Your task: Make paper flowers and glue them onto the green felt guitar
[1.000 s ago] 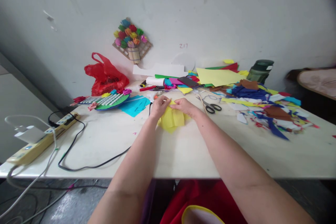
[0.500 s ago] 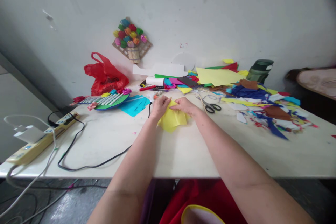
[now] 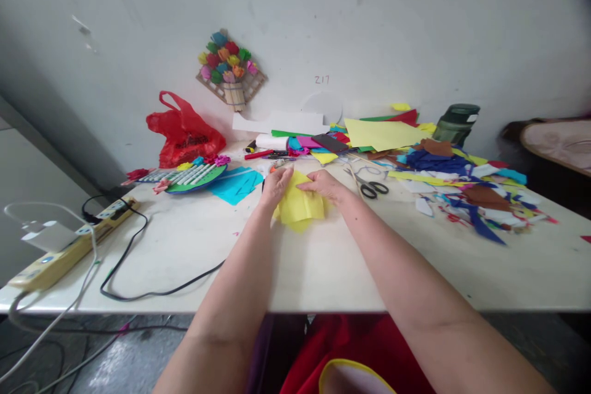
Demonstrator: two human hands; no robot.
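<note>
Near the middle of the white table (image 3: 318,277), between the person's two hands, lies a yellow sheet (image 3: 300,206), creased, its near edge forming a blunt point towards the person. The left hand (image 3: 277,186) lies along the sheet's left side, fingers stretched forward and close together, touching it; whether it grips the sheet cannot be told. The right hand (image 3: 325,186) holds the sheet near its upper right side, thumb and fingers drawn narrow upon it. Just beyond the right wrist rest black-handled scissors (image 3: 373,189), with thin sticks (image 3: 355,180) beside them. A blue sheet (image 3: 235,186) lies to the left of the left hand, next to a green board (image 3: 198,180) bearing white rolls and paper flowers. Behind that board stands a red plastic bag (image 3: 189,135), near the wall. Farther back, past the hands, a dark flat object (image 3: 329,143) rests on coloured papers. On the right spreads a heap of scraps (image 3: 484,197), blue, brown, white and yellow, with a green bottle (image 3: 456,125) behind it. A power strip (image 3: 60,253) runs along the table's left end.
</note>
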